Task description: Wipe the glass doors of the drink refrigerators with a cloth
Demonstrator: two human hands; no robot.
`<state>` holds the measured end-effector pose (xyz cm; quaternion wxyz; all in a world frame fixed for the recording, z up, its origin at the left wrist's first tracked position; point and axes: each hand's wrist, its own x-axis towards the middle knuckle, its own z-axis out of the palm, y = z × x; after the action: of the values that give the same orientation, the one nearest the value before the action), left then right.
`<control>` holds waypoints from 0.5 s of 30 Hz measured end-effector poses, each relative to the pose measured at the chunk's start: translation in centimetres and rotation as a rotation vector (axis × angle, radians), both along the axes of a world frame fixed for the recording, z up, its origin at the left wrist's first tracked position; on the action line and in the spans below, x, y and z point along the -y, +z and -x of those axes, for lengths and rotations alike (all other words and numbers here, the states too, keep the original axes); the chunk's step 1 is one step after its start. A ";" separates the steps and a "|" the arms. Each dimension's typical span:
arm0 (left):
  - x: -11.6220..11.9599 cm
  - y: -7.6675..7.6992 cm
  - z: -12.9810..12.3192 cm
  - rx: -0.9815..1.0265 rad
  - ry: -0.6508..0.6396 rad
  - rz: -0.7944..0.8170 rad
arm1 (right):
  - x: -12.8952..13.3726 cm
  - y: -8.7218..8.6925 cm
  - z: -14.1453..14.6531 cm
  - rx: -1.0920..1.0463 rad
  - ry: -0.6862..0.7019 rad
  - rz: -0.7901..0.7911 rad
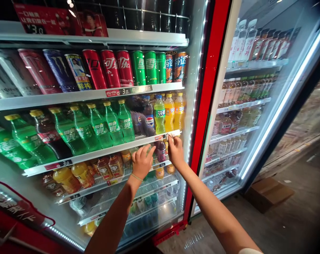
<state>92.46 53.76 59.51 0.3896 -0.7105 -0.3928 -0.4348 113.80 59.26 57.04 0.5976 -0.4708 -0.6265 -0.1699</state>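
Note:
My right hand (176, 152) is closed at the right end of a white shelf edge (146, 140). Its fingers pinch a small white wipe (173, 134), a cloth or tissue, against that edge, beside a red price label (159, 137). Just to the left, my left hand (142, 161) hovers below the same edge with fingers loosely bent and apart, holding nothing visible. Above my right hand stand yellow orange-soda bottles (179, 112) and a green soda bottle (159, 114). A dark purple bottle (160, 151) shows between my hands on the lower shelf.
Green soda bottles (99, 123) line the shelf to the left, with cans (111, 68) on the shelf above. The red door frame (206, 91) runs along the right side. Beyond it is a second lit cooler (244, 102). A cardboard box (269, 194) sits on the floor.

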 end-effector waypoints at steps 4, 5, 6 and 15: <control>1.2 0.9 3.9 0.089 0.064 0.014 | 0.2 0.6 0.9 -0.174 -0.172 -0.067; 1.5 1.0 4.7 0.098 0.075 0.014 | 0.5 0.2 1.6 -0.190 -0.203 -0.072; 1.8 1.1 5.5 0.099 0.083 0.012 | 0.9 -0.2 2.7 -0.177 -0.207 -0.067; 3.7 1.4 10.8 0.119 0.149 -0.003 | 1.4 1.1 10.2 -0.098 -0.160 -0.044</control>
<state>81.64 50.07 60.92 0.3980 -0.6518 -0.4663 -0.4464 103.57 57.85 58.09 0.6223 -0.5139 -0.5527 -0.2076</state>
